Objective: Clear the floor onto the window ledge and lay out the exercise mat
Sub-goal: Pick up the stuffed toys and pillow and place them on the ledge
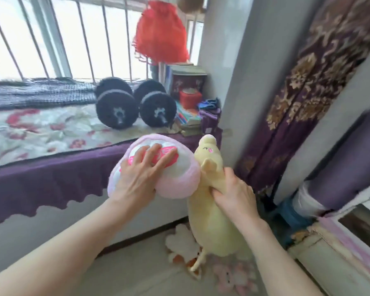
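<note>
- Floor (pixel 137 272): a small white plush (pixel 182 242) and a pink plush (pixel 235 276) are seen lying under the arms.
- Right grip (pixel 233 195) is clenched round the neck of the yellow plush toy (pixel 212 223); the toy is held upright, its tail end hanging over the floor plushes.
- Left grip (pixel 141 174) is released: fingers are splayed flat on the pink cushion (pixel 179 182), which is held in front of the ledge edge and touches the yellow toy's head.
- Rolled purple mat (pixel 350 159) is propped at far right, past the curtain (pixel 303 92).
- Window ledge (pixel 51 129): dumbbells (pixel 115 104) are set side by side; books (pixel 188 120) and a red tin (pixel 190 98) are stacked in the corner.
</note>
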